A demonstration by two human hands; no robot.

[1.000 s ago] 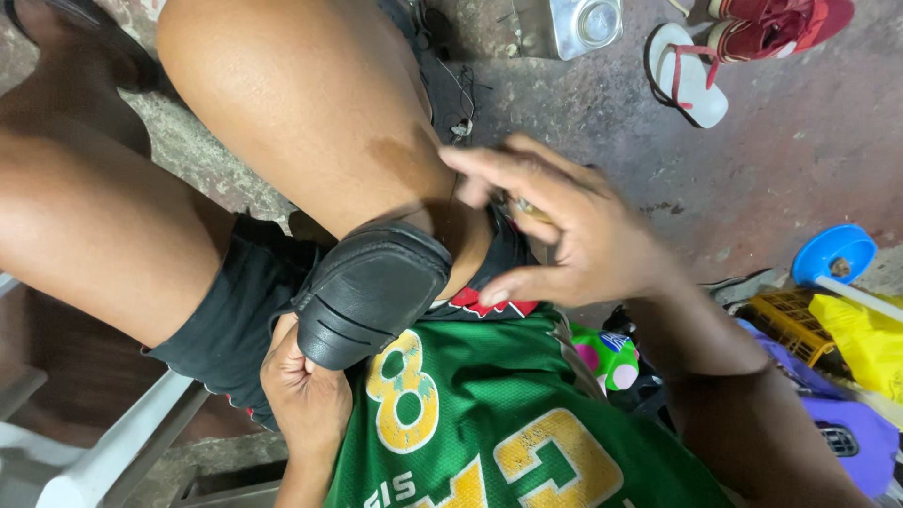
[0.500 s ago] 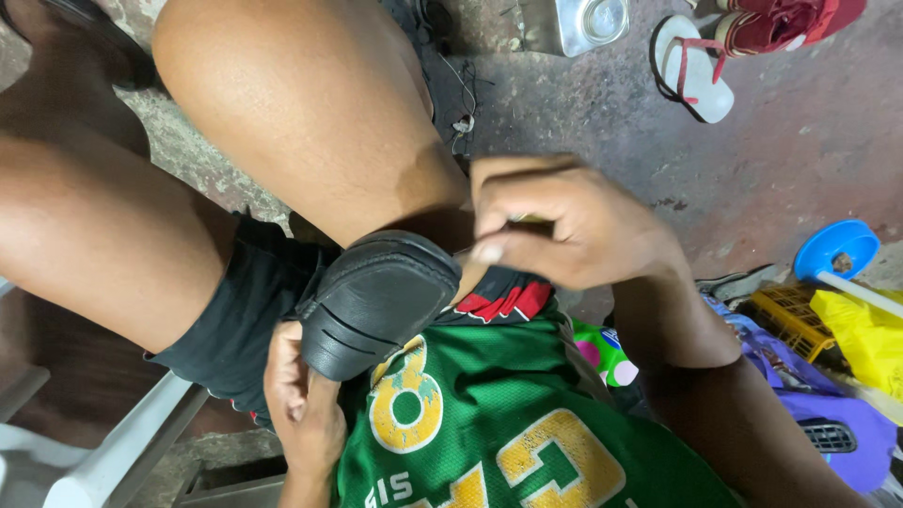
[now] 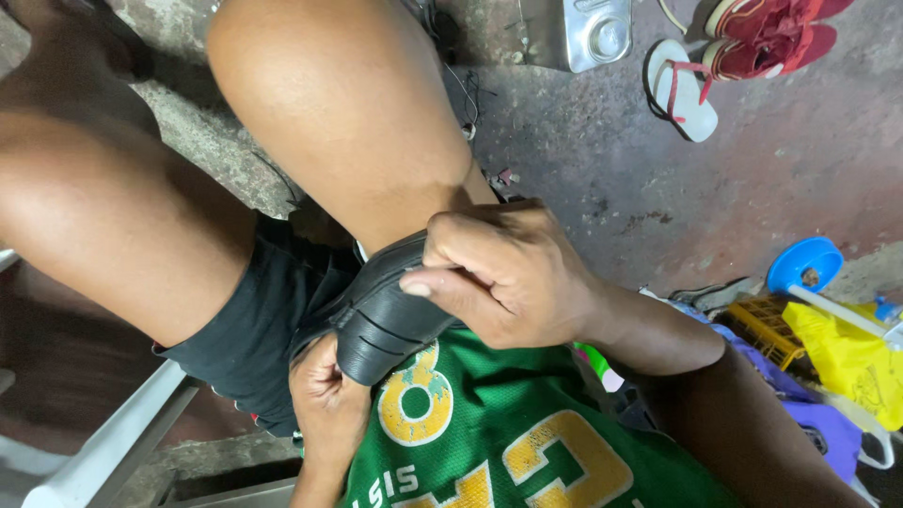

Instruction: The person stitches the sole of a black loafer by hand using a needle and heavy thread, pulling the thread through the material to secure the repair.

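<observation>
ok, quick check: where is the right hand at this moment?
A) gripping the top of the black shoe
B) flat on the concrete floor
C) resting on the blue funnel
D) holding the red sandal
A: the right hand curls over the upper edge of the black shoe in the lap, while the left hand holds it from below.

Concrete floor [image 3: 752, 188] — flip-flop [image 3: 682, 89], red shoes [image 3: 767, 33], metal can [image 3: 588, 30], blue funnel [image 3: 802, 263] — lying directly on it.

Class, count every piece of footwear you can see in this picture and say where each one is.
3: a black shoe held in the lap by both hands, a white flip-flop with red straps on the floor top right, and a red shoe just beyond it, partly cropped. Others may lie out of frame.
</observation>
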